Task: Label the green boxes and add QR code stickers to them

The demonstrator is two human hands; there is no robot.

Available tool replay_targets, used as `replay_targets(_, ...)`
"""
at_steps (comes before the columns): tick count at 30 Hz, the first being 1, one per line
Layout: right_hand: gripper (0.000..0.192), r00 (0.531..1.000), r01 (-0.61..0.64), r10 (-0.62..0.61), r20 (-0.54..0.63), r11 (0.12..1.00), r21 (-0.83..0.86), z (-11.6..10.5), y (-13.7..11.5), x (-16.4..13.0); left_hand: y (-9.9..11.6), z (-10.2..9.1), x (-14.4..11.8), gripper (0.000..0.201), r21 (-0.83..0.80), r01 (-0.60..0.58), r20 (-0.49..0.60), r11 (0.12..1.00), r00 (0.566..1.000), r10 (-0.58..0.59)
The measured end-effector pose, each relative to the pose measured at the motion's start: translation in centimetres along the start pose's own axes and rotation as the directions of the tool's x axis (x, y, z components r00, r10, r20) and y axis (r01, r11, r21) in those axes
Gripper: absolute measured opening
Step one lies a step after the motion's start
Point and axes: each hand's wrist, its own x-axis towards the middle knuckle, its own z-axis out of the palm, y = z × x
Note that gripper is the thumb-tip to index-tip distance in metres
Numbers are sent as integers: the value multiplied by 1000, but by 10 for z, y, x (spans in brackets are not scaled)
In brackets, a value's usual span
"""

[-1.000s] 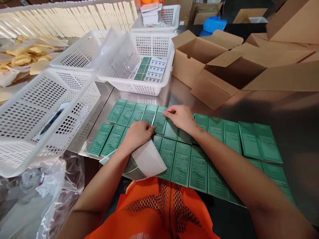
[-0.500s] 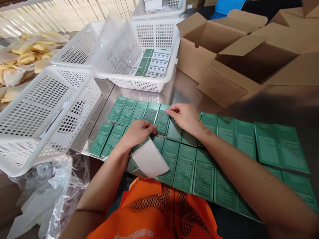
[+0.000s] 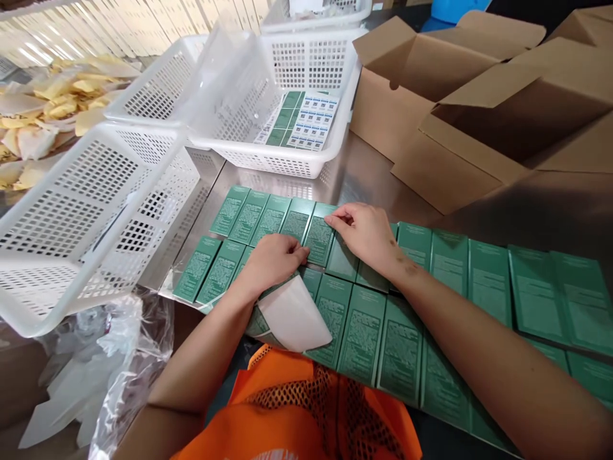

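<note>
Flat green boxes [image 3: 357,326] with fine print lie side by side in two rows before me. My left hand [image 3: 278,259] is closed over the near row, with a curled sticker sheet [image 3: 294,313], white on one side and green on the other, coming out from under its palm. Its thumb and fingertips touch the lower part of a far-row box [image 3: 319,236]. At that same box's top right, my right hand [image 3: 366,236] pinches finger and thumb together; whatever lies between them is too small to make out. Its wrist hides parts of neighbouring boxes.
White perforated baskets [image 3: 272,148] stand beyond and to the left; one holds printed sticker sheets [image 3: 313,121]. Open cardboard boxes [image 3: 460,156] sit at the back right. A clear plastic bag [image 3: 129,364] with pale scraps hangs at the lower left. Yellowish packets [image 3: 71,96] lie far left.
The view has shifted slightly, so the boxes appear a little further right. Both hands stay at the same far-row box, my left hand's fingers slightly more curled.
</note>
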Motion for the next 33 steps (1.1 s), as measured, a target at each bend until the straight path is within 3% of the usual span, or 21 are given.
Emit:
replay_targets(3,16,999,33,-33,-19,999,-3,3,1,-2,2,1,1,33,57,12,-28,998,1000,-10)
replay_targets(6,8,991,66,-66,-115,998,-8,7,2,-5,3,3,4,32,123,6,-61,992,998,1)
replay_targets(9,32,980,41,-42,-196,999,-7,10,2,-7,2,4,4,37,137,5,-67,991,998,5)
replay_targets(13,31,989,21,-34,-145,995,-95,9,-4,-7,-1,4,-5,39,107,-21,-107,994,994,33)
replay_targets(15,38,993,11,-26,-114,992,-124,8,-6,-5,-4,1,-16,41,65,-28,-184,997,982,40)
replay_targets(17,36,997,-4,-2,-77,997,-83,6,-6,-3,-6,-4,-29,44,-2,-10,-339,1000,941,9)
replay_targets(21,27,999,-52,51,9,989,138,-4,-13,-12,-6,-19,-51,43,-80,-26,-659,996,751,-33)
replay_targets(24,42,994,43,-83,76,901,431,-13,-34,-38,1,-24,-54,42,-101,-76,-757,992,653,-27)
replay_targets(26,52,977,106,-189,101,836,538,-17,-50,-58,7,-22,-51,42,-149,-146,-780,978,625,-25)
replay_targets(27,53,971,123,-213,108,834,538,-18,-57,-66,9,-21,-50,42,-191,-198,-776,961,630,-24)
replay_targets(29,43,976,121,-193,97,860,496,-19,-66,-76,11,-20,-49,43,-324,-302,-724,897,690,-29)
replay_targets(33,25,992,93,-116,39,921,379,-20,-65,-77,0,-25,-55,32,-672,-336,-435,660,900,16)
